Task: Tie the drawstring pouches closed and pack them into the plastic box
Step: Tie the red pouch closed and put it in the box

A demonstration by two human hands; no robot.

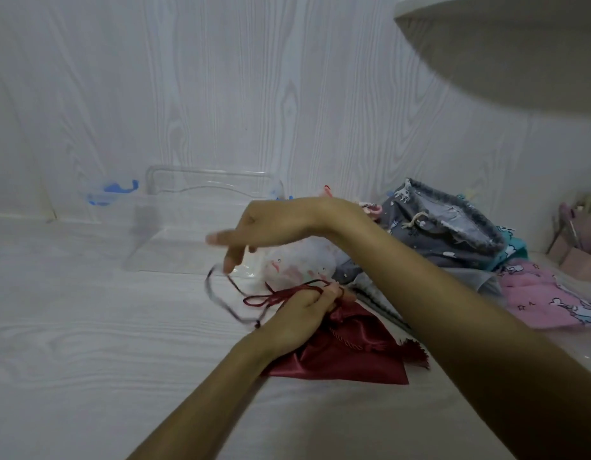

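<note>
A dark red satin pouch (340, 356) lies flat on the white table, just in front of me. My left hand (300, 313) grips its gathered neck, with the red drawstring cord (270, 298) coming out between the fingers. My right hand (267, 227) hovers above and to the left, fingers pointing down and left and blurred by motion. A loop of the cord runs up to its fingertips, which seem to pinch it. The clear plastic box (174, 247) stands open behind the hands, against the wall.
A pile of loose pouches lies to the right: a grey patterned one (446, 227), a pink one (546, 297) and a white printed one (300, 263). The box's blue-clipped lid (111, 192) leans at the wall. A pink bag (579, 244) stands far right. A white rounded edge (503, 44) overhangs.
</note>
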